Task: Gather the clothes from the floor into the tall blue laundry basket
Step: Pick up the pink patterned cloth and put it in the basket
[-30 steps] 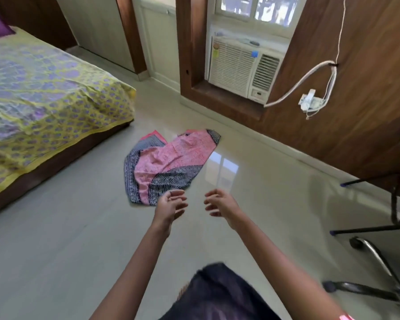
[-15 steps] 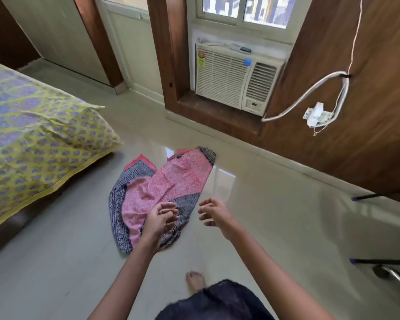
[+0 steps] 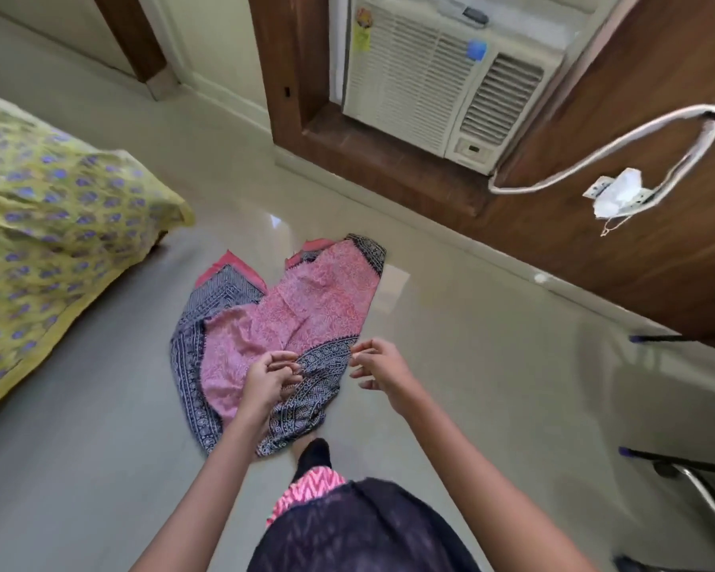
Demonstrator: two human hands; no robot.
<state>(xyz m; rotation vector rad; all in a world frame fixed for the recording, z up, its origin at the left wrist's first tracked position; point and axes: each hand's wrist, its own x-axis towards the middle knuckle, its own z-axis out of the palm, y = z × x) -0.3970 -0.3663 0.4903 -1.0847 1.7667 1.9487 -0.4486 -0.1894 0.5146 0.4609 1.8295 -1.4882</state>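
Note:
A pink cloth with a dark blue patterned border (image 3: 290, 324) lies spread on the glossy floor in front of me. My left hand (image 3: 271, 379) hovers over its near dark border with the fingers curled, holding nothing that I can see. My right hand (image 3: 378, 371) is just past the cloth's right edge, fingers apart and empty. The tall blue laundry basket is not in view.
A bed with a yellow and purple cover (image 3: 50, 241) stands at the left. A window air conditioner (image 3: 442, 80) sits in the wood-panelled wall ahead, with a white cable and plug (image 3: 616, 196) hanging to its right. Dark chair legs (image 3: 686, 468) are at the right edge.
I have stepped closer to the cloth and the view has tilted down. Both hands now reach over its near edge, where before they were short of it.

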